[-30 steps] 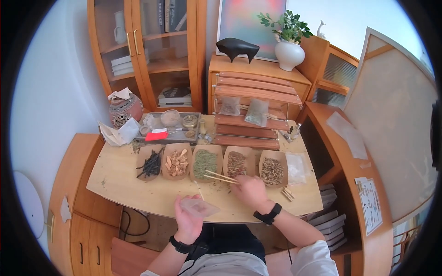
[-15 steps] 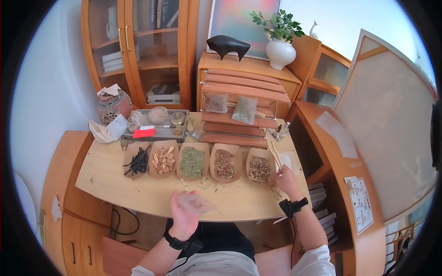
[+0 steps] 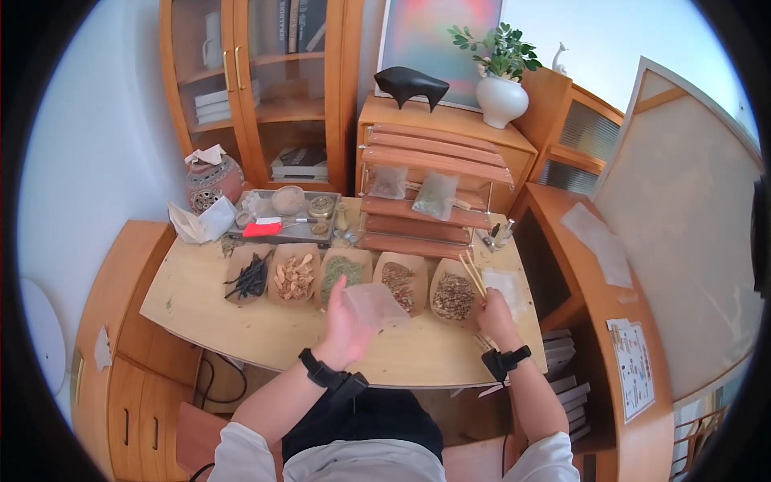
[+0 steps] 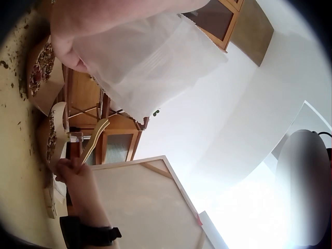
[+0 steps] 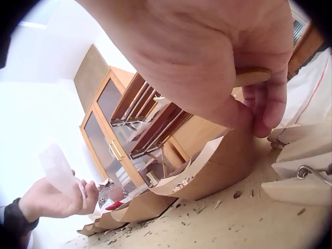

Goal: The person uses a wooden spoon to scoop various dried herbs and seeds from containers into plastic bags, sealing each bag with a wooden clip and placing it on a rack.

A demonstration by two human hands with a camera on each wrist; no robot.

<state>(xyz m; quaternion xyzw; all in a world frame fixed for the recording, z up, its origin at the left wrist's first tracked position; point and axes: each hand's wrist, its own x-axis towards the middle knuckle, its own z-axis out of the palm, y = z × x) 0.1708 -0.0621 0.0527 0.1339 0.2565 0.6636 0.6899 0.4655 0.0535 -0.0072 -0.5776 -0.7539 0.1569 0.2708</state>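
My left hand (image 3: 347, 328) holds a translucent pouch (image 3: 377, 305) up in front of the paper trays. The pouch covers part of the tray of reddish-brown dried herbs (image 3: 397, 279). In the left wrist view the pouch (image 4: 155, 57) looks flat, with a ridged strip across it. My right hand (image 3: 499, 321) grips wooden tweezers (image 3: 474, 275), tips pointing up and away. It is at the right side of the tray of brown chopped herbs (image 3: 454, 296). In the right wrist view its fingertips are right at the rim of that tray (image 5: 218, 166).
Trays of green herbs (image 3: 341, 269), pale slices (image 3: 294, 277) and dark strips (image 3: 250, 277) stand to the left. Wooden clothespins (image 5: 301, 171) lie by my right hand. Behind are a grey tray (image 3: 301, 235) and a slatted rack (image 3: 426, 205) bearing filled pouches.
My right hand has moved right, from the reddish-brown herbs to beside the rightmost tray, turning the tweezers upward. My left hand has risen forward with the pouch, towards the middle trays.
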